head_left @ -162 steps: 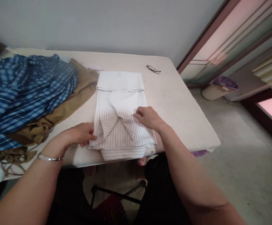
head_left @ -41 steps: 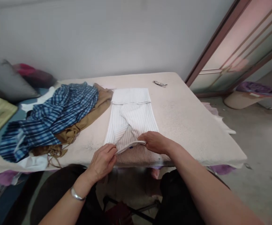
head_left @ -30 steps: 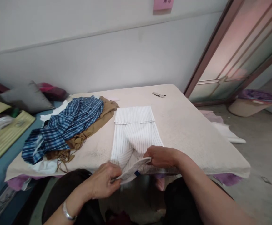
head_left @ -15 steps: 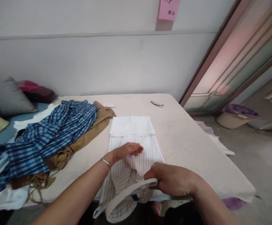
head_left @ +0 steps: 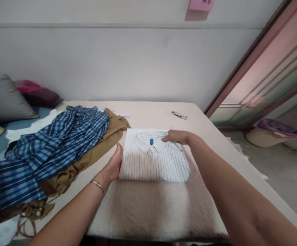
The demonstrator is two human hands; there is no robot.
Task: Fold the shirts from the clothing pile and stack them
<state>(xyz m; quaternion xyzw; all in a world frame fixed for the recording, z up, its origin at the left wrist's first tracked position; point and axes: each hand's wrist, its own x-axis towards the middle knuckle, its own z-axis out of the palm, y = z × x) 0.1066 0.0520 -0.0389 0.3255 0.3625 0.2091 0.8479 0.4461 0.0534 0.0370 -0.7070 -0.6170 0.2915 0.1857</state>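
A white shirt (head_left: 140, 164) with thin dark stripes lies folded into a rectangle, collar at the top and a blue label inside the neck. Against its left edge rests my left hand (head_left: 114, 163), open, thumb stretched upward; its other fingers are mostly hidden by the shirt's edge. A bracelet circles that wrist. My right hand (head_left: 176, 136) is closed on the shirt beside the right collar tip, with thumb and fingers pinching the cloth. Below the shirt, the pale cover of the bed-like surface (head_left: 148, 208) shows in shadow.
A blue plaid garment (head_left: 69, 140) and brown clothing (head_left: 112, 126) lie heaped on the left. Behind them are a grey cushion (head_left: 7, 99) and a dark red bundle (head_left: 38, 94). Glasses (head_left: 179, 115) lie near the back right. A tub (head_left: 263, 136) stands on the floor.
The long striped shirt has been folded up into a compact rectangle with its collar facing up. My right hand moved forward with the collar; my left hand shifted to the shirt's left edge.
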